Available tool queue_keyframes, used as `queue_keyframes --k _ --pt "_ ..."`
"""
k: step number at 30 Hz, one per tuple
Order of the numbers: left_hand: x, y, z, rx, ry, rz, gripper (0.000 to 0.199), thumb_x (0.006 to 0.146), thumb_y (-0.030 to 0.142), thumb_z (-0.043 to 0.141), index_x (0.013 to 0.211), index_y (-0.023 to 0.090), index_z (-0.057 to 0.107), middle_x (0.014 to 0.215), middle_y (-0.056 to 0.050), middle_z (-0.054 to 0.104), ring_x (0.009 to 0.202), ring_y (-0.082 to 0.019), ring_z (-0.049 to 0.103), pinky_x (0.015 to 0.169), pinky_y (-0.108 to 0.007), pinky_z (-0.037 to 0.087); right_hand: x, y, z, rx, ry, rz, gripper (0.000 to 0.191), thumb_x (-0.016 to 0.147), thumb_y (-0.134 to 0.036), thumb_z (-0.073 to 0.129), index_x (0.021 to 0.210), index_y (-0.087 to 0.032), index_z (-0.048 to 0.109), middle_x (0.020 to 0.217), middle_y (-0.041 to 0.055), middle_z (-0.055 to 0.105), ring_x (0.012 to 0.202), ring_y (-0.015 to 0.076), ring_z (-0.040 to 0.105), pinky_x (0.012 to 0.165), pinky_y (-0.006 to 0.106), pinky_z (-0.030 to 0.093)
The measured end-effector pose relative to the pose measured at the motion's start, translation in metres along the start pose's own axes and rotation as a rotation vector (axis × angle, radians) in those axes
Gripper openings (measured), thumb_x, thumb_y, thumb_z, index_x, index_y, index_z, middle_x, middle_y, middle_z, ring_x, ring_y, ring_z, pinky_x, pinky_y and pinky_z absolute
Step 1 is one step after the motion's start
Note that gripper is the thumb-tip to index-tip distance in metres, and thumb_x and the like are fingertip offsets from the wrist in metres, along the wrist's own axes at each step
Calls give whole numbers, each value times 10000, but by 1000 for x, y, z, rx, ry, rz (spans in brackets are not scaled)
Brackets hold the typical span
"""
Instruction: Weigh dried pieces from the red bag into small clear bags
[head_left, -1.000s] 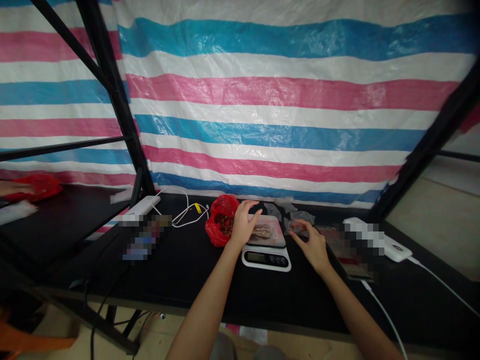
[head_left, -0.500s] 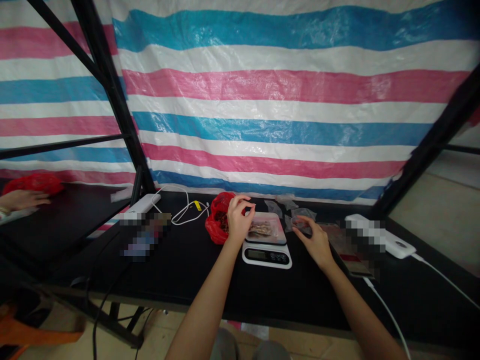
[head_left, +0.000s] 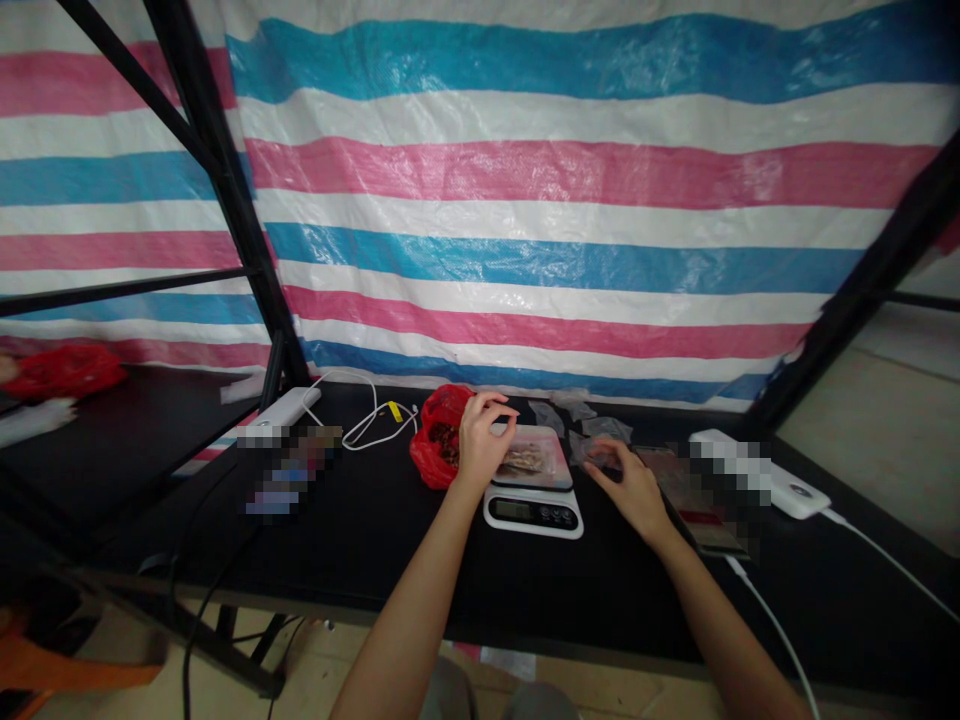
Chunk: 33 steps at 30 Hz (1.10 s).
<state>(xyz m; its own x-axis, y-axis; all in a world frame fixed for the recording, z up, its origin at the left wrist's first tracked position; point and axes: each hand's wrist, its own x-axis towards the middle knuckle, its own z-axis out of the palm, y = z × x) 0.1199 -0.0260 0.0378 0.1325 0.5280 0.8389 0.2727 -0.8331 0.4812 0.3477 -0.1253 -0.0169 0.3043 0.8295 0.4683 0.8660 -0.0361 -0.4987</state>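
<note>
**Pinched fingers over a loaded tray, with little room to spare**

My left hand [head_left: 480, 447] hangs between the red plastic bag [head_left: 437, 455] and the pale tray [head_left: 534, 458] on the digital kitchen scale [head_left: 533, 514]. Its fingers [head_left: 495, 399] are curled in, with thumb and forefinger drawn toward a pinch, though I can't tell whether they hold a piece. My right hand [head_left: 628, 487] sits just past the tray, its fingers [head_left: 600, 463] loosely curved and slightly spread over a clear plastic bag [head_left: 596, 450], apparently touching it.

The dark dried pieces [head_left: 448, 450] lie in the bag's open mouth, and a brownish pile [head_left: 523, 460] sits on the tray. A careless brush from my left wrist could tip the soft bag and spill pieces across the table. Pressing on the tray's rim could knock the pile off or upset the scale's reading. The light clear bag could also slide if my right fingers drag it.

The tray is small, and both my hands crowd it. The black tabletop [head_left: 360, 565] runs on before the scale to the near edge, giving me more room there than behind, where the loose bags lie against the striped tarp [head_left: 525, 180]
</note>
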Motion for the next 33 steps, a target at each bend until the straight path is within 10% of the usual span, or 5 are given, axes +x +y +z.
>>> queue_keyframes --k 6,11,17,24,33 --pt "-3 8 1 69 -282 16 139 819 239 533 925 213 618 915 -23 607 909 -178 512 820 -323 391 -9 -5 -10 -243 -40 59 479 713 -488 533 1105 -219 475 1077 70 597 1003 288 525 776 431 376" --pt "-1 5 -3 114 -161 -48 163 865 186 439 864 193 603 885 -20 608 889 -175 506 814 -324 366 -23 -50 -20 -307 201 -12 385 820 -514 403 1078 -277 560 1024 50 597 957 253 522 743 380 352" --pt "1 -4 -9 79 -23 -146 173 847 138 444 787 190 598 826 -14 607 846 -172 515 788 -307 374 -29 -96 0 -171 42 73 349 817 -524 417 941 -282 636 805 20 619 819 215 578 638 294 356" --pt "1 -5 -8 68 -38 -157 166 828 124 464 755 185 599 795 -13 607 826 -168 518 784 -305 383 -9 -88 -4 -80 -149 427 387 742 -563 473 984 -293 610 700 -9 665 708 212 626 528 258 361" --pt "1 -7 -5 -163 -49 -255 226 851 208 434 783 182 647 820 -28 645 835 -169 551 790 -309 410 20 -105 -14 176 -288 -19 244 819 -450 425 851 -263 578 737 -12 683 516 182 626 589 291 442"
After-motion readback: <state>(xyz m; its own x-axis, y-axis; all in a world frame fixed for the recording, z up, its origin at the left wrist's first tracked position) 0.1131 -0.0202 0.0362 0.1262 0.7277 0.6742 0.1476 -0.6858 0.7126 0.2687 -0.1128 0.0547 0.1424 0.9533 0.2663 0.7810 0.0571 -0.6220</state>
